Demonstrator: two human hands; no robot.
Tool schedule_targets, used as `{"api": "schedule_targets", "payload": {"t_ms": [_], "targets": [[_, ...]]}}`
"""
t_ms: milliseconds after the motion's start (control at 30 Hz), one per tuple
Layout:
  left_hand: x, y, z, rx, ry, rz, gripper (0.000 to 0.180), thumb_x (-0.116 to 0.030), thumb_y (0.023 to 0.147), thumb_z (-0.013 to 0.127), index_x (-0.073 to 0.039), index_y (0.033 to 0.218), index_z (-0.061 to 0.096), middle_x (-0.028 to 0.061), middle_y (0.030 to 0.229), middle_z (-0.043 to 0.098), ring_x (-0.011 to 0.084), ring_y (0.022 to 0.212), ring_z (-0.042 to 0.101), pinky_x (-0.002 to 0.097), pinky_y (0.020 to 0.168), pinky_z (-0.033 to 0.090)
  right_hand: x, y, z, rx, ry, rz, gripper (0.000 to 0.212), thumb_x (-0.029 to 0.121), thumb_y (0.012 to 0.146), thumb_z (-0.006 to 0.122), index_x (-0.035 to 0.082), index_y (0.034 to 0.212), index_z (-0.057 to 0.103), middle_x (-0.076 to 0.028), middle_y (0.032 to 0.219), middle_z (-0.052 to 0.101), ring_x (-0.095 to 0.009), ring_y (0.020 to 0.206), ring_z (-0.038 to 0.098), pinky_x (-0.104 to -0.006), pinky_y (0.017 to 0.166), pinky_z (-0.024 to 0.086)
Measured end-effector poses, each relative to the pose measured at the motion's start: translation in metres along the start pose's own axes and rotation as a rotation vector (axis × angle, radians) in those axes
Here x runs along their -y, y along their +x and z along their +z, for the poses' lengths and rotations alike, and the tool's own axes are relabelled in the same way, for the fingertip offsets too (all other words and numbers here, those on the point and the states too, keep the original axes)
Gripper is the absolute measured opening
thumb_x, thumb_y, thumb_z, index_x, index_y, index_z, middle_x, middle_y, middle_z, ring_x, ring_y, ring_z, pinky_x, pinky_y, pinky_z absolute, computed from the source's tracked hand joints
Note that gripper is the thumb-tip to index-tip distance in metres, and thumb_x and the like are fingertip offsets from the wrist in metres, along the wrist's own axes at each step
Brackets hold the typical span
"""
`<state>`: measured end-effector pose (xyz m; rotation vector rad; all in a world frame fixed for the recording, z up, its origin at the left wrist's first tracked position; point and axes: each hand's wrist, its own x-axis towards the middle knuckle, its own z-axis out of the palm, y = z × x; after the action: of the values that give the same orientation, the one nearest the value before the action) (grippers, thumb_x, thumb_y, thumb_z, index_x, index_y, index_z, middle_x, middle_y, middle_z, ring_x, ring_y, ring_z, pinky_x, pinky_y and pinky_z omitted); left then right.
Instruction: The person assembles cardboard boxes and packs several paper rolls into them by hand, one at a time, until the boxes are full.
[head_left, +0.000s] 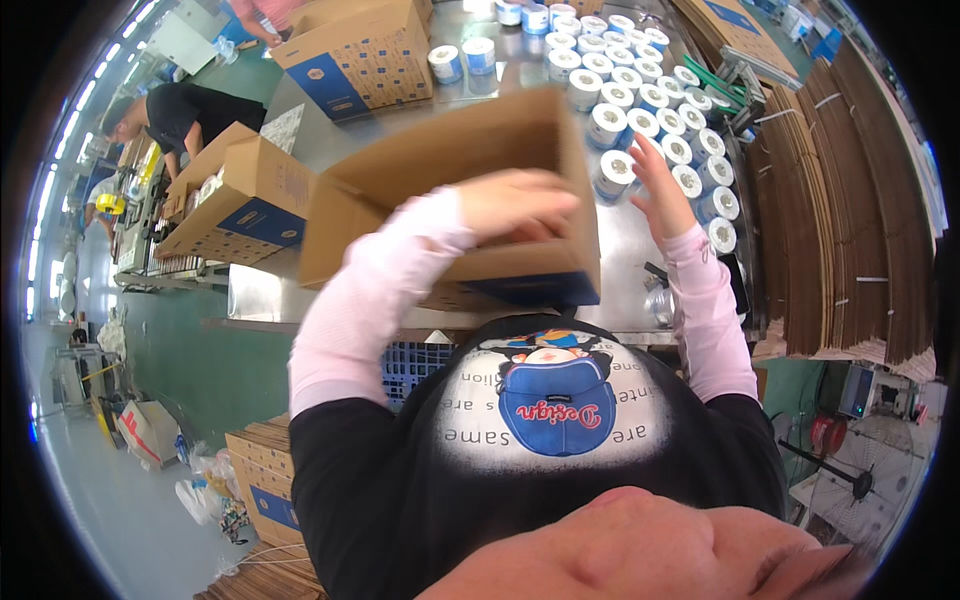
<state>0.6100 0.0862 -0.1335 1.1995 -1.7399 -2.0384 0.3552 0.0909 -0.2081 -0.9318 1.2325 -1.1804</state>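
Note:
An open cardboard carton with a blue panel stands on the metal table in front of me, its inside bare where I can see it. My left hand reaches over its near side, fingers stretched toward the inner right wall and slightly blurred; whether they touch the wall I cannot tell. To the right of the carton, my right hand is raised with its fingers apart and nothing in them. Just beyond that hand stand many upright white-and-blue cylinders, with pale round tops and dark centres.
Another carton stands at the back, and a filled one sits to the left, where a person in black bends over. Flattened cardboard is stacked on the right. A blue crate is below the table edge.

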Motion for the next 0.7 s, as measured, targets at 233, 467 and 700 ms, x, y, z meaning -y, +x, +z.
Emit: {"api": "schedule_targets", "payload": {"t_ms": [233,467,700], "targets": [[0.059,0.0,-0.081,-1.176,1.334,0.153,0.067,-0.028,0.071,0.073,-0.016,0.132,0.046,0.0149,0.133,0.046,0.0299,0.122,0.045,0.0536,0.096,0.039,-0.035,0.063,-0.062,0.081,-0.915,-0.074,0.046,0.016,0.084,0.056,0.003,0.128,0.05,-0.02,0.113,0.063,-0.033,0.103,0.061,-0.0369,0.089,0.046],[0.341,-0.038,-0.221,-1.115,-0.323,-0.333,0.041,-0.027,0.098,0.049,-0.002,0.131,0.05,0.0155,0.117,0.064,0.0285,0.11,0.059,0.0354,0.094,0.045,-0.136,0.05,-0.126,0.141,0.26,0.314,0.04,0.02,0.091,0.055,0.001,0.126,0.052,-0.013,0.113,0.064,-0.025,0.099,0.064,-0.0364,0.084,0.052],[0.345,0.026,-0.132,-0.925,-0.204,0.337,0.034,-0.009,0.096,0.05,-0.001,0.128,0.053,0.0115,0.118,0.063,0.022,0.111,0.057,0.0311,0.094,0.044,-0.237,0.078,-0.164,0.123,-1.162,-0.019,0.06,0.022,0.087,0.055,0.0,0.14,0.036,-0.022,0.129,0.054,-0.033,0.12,0.052,-0.0362,0.099,0.042]]}}
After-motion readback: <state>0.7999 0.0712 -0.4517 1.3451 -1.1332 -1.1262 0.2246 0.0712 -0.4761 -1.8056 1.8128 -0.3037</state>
